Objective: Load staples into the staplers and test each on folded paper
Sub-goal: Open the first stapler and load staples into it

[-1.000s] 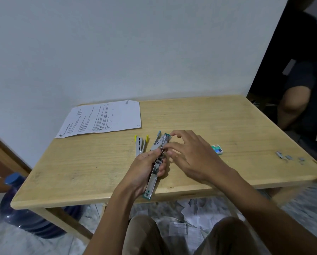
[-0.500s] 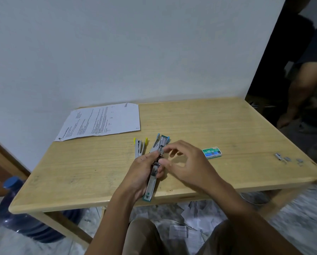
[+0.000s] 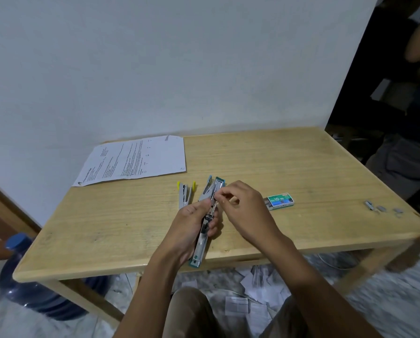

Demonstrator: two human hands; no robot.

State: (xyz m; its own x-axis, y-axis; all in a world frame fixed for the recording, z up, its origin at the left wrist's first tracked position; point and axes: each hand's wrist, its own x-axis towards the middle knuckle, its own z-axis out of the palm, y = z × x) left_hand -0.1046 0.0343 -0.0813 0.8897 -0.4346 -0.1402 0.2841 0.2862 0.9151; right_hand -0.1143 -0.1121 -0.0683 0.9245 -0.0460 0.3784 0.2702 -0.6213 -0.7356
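2 hands work over the desk [image 3: 265,162]: the left hand [image 3: 187,223] is clamped around the opened teal stapler [image 3: 205,230], just right of a yellow stapler [image 3: 185,192]. Right-hand fingers [image 3: 222,195] pinch together at its tray, left of the staple box [image 3: 280,200].

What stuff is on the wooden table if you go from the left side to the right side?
White printed paper sheet → yellow-tipped grey stapler → teal-edged stapler opened out in the left hand → green staple box → small loose grey staple strips.
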